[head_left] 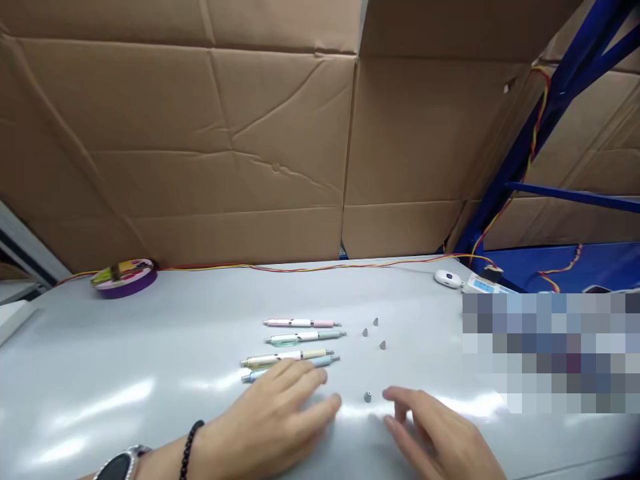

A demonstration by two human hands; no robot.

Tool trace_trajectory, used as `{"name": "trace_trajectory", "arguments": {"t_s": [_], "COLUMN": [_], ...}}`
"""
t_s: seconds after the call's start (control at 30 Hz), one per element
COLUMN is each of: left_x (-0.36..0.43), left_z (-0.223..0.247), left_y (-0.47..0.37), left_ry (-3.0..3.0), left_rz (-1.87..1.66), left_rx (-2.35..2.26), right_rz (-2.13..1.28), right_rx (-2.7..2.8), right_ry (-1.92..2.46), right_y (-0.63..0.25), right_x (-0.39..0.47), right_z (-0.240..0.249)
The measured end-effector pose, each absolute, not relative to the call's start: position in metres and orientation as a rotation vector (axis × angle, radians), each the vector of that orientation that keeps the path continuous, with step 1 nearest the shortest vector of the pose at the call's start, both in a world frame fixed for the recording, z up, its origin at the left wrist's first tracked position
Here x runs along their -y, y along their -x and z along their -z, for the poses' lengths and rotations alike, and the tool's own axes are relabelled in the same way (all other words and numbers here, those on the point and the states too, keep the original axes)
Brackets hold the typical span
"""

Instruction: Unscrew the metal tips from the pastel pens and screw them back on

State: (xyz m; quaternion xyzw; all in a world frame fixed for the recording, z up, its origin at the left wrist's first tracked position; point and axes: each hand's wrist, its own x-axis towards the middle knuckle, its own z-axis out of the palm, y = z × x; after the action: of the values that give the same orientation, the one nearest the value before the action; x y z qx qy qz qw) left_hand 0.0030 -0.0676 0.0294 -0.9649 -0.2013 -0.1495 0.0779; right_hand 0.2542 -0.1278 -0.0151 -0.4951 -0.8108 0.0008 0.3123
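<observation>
Four pens lie side by side on the grey table: a pink pen (pixel 303 323), a pale green pen (pixel 306 337), a cream pen (pixel 287 357) and a light blue pen (pixel 325 361). My left hand (pixel 280 413) is over the blue pen and covers its middle; its fingers are apart, and nothing shows in them. Right of it, my right hand (pixel 430 430) has thumb and forefinger apart beside a small grey metal tip (pixel 368 397), not touching it. Three more tips (pixel 376 322), (pixel 365 333), (pixel 383 345) stand right of the pens.
A round purple box (pixel 125 279) sits at the back left. Cardboard (pixel 225 147) rises behind the table (pixel 150 347), with a red and yellow cable (pixel 300 269) along its back edge. A white plug device (pixel 449 279) and power strip (pixel 483 285) lie back right, near a blue frame (pixel 520 147).
</observation>
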Motion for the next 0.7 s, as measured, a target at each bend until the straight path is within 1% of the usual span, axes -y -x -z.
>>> {"name": "trace_trajectory", "arguments": {"t_s": [0.07, 0.13, 0.3, 0.43, 0.57, 0.7], "left_x": [0.058, 0.051, 0.046, 0.051, 0.059, 0.063], "left_z": [-0.026, -0.020, -0.010, -0.011, -0.014, -0.016], "left_y": [0.009, 0.018, 0.025, 0.022, 0.020, 0.024], "left_ry": [2.760, 2.717, 2.704, 2.919, 3.256, 3.326], "left_rz": [0.388, 0.380, 0.369, 0.509, 0.737, 0.719], "left_rx": [0.828, 0.910, 1.041, 1.051, 1.073, 1.138], "right_rz": [0.113, 0.158, 0.013, -0.118, -0.075, -0.045], "right_rx": [2.101, 2.138, 2.235, 2.059, 1.849, 1.833], "right_ry": [1.357, 1.352, 1.331, 1.254, 1.134, 1.069], "right_y": [-0.255, -0.252, -0.239, -0.240, -0.241, -0.239], "right_x": [0.120, 0.115, 0.105, 0.103, 0.106, 0.112], "right_z": [0.013, 0.013, 0.011, 0.008, 0.008, 0.005]}}
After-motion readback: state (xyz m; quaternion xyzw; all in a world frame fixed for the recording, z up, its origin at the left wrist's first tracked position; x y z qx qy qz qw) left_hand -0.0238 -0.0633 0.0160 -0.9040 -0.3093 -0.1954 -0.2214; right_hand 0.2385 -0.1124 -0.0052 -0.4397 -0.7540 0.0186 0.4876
